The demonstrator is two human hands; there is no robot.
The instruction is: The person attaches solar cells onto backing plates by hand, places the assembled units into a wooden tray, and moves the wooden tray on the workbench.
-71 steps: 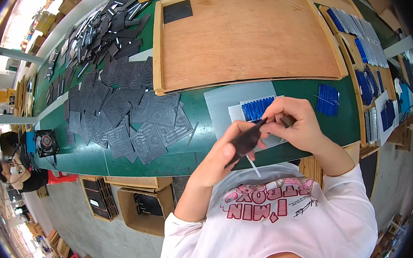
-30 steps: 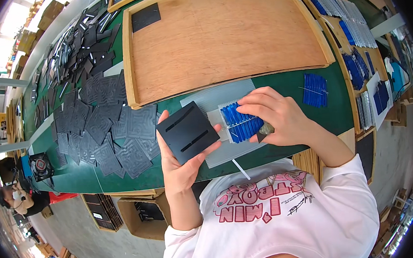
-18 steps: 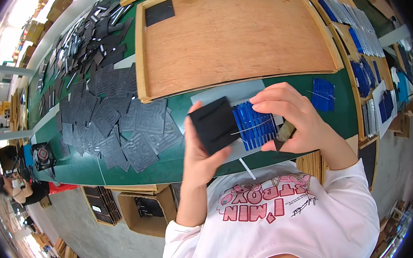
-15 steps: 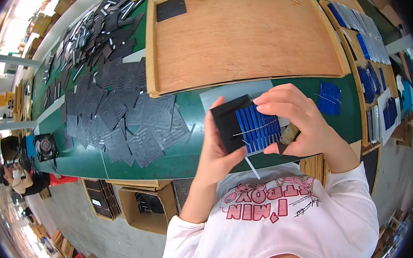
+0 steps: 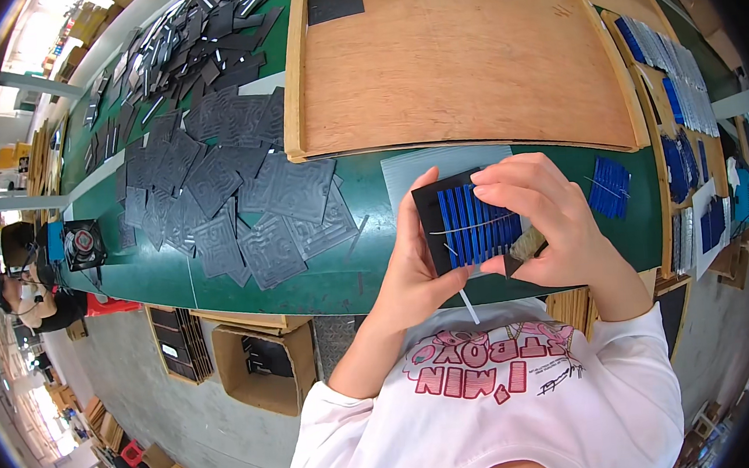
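Blue cells [image 5: 479,226] now lie seated on black plate [image 5: 430,208].

Green workbench [image 5: 325,277] carrying a wooden tray [image 5: 466,59], overlapping dark grey patterned sheets [image 5: 239,192] lying at left, blue cell strips [image 5: 608,187] resting at right, pale sheet [image 5: 426,164] between
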